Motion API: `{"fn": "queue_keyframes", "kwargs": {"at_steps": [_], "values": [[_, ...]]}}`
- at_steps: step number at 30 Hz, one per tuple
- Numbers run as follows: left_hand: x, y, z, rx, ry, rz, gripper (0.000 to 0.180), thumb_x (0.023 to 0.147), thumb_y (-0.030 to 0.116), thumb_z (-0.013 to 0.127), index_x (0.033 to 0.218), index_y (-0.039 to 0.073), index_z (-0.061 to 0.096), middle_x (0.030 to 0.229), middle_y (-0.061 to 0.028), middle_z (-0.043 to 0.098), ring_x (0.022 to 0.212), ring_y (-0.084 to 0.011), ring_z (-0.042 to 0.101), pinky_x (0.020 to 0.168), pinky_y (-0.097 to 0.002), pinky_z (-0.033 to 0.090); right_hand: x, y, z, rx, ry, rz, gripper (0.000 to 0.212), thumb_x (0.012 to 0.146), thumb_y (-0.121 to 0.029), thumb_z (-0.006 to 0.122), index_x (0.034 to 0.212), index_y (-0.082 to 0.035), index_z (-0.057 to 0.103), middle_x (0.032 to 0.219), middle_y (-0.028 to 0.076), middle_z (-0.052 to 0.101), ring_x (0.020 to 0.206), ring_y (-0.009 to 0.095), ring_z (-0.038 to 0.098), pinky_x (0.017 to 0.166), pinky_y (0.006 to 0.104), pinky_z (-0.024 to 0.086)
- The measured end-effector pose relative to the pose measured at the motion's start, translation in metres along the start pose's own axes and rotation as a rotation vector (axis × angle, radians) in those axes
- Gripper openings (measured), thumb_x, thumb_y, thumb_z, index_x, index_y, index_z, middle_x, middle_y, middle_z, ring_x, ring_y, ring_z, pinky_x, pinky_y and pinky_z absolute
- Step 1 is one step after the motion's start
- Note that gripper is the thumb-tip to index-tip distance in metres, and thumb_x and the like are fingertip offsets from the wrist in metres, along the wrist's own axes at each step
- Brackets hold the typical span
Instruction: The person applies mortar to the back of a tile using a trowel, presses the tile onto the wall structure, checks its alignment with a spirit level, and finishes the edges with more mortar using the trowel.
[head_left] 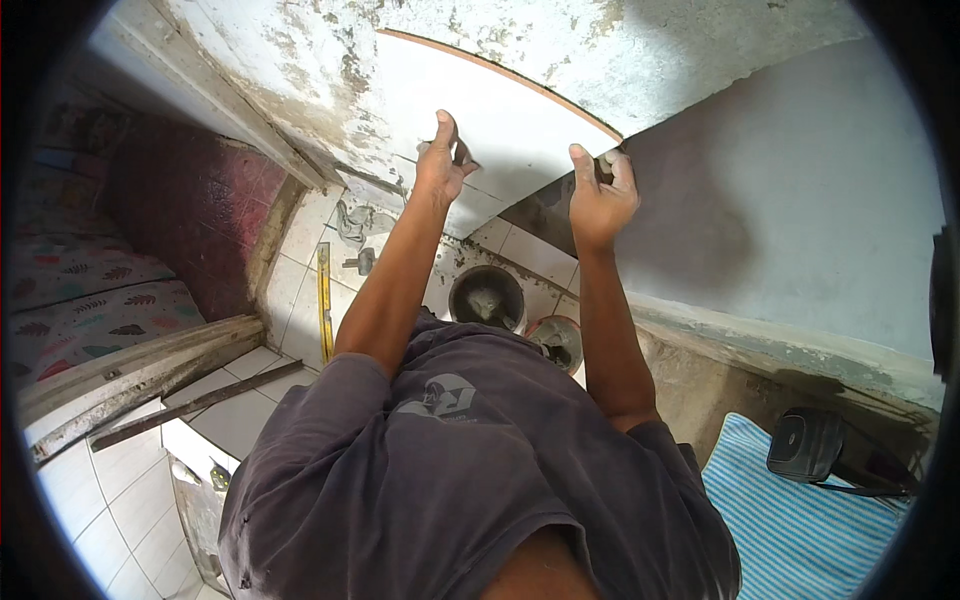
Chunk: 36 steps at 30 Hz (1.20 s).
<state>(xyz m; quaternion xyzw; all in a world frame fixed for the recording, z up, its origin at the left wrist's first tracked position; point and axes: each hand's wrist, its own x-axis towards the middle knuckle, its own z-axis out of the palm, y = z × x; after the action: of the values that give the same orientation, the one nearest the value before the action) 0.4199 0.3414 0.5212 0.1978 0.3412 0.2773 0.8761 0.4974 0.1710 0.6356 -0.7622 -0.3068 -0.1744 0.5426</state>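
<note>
A large white tile (pixel 490 100) stands against the rough, patchy wall ahead, its reddish-brown upper edge showing. My left hand (pixel 440 168) lies against the tile's lower face, thumb up and fingers spread apart. At the tile's right corner, my right hand (pixel 604 195) closes on the edge, with the thumb at the face and fingers curled at the side. Pale dust covers the fingers of both hands. A row of tile with thin joints lies below the left hand. Where the tile meets the wall behind is hidden.
Below my arms stand a dark bucket (pixel 487 297) with grey contents and a smaller container (pixel 556 338). A yellow spirit level (pixel 325 300), a small dark tool (pixel 362 262) and a grey crumpled cloth (pixel 352 224) lie left. A black bag (pixel 805 443) rests on a blue striped mat (pixel 770 510).
</note>
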Motion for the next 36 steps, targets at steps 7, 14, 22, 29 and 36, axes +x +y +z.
{"fn": "queue_keyframes", "kwargs": {"at_steps": [7,14,22,29,36], "values": [[0.000,0.001,-0.002,-0.018,0.015,-0.037,0.104,0.076,0.052,0.066,0.130,-0.005,-0.002,0.094,-0.0035,0.043,0.078,-0.0165,0.041,0.088,-0.0564,0.039,0.002,-0.001,0.002,0.038,0.034,-0.069,0.027,0.075,-0.013,0.074,0.071,0.000,0.051,0.064,-0.001,0.043,0.060,0.009,0.037,0.057,0.0226,0.036],[-0.006,0.003,-0.001,-0.103,-0.093,0.002,0.052,0.082,0.044,0.063,0.101,0.005,0.035,0.091,-0.0017,0.044,0.080,-0.0156,0.042,0.080,-0.0452,0.046,0.000,-0.004,0.000,-0.105,-0.014,-0.006,0.025,0.072,-0.015,0.076,0.080,0.002,0.059,0.078,0.011,0.058,0.069,0.025,0.054,0.062,0.0318,0.043],[-0.012,0.007,-0.003,-0.047,-0.208,-0.007,0.044,0.084,0.045,0.060,0.107,0.013,0.039,0.090,0.0005,0.043,0.082,-0.0139,0.042,0.082,-0.0439,0.043,0.003,-0.006,0.006,0.002,0.017,0.014,0.024,0.071,-0.014,0.075,0.080,-0.001,0.057,0.078,0.012,0.058,0.068,0.026,0.055,0.061,0.0343,0.044],[-0.008,-0.002,-0.005,-0.085,-0.147,0.013,0.044,0.087,0.041,0.057,0.116,0.018,0.033,0.092,0.0026,0.044,0.087,-0.0126,0.044,0.083,-0.0438,0.042,-0.004,0.007,0.003,-0.087,0.023,-0.010,0.024,0.069,-0.014,0.075,0.077,-0.001,0.056,0.079,0.014,0.058,0.068,0.031,0.055,0.061,0.0377,0.045],[-0.011,-0.002,-0.006,-0.043,-0.071,0.011,0.046,0.089,0.037,0.056,0.117,0.018,0.026,0.099,0.0016,0.046,0.092,-0.0145,0.045,0.084,-0.0449,0.044,-0.005,0.005,0.001,-0.152,-0.070,0.009,0.025,0.077,-0.007,0.070,0.097,0.003,0.060,0.095,0.009,0.057,0.085,0.016,0.061,0.071,0.0281,0.050]]}}
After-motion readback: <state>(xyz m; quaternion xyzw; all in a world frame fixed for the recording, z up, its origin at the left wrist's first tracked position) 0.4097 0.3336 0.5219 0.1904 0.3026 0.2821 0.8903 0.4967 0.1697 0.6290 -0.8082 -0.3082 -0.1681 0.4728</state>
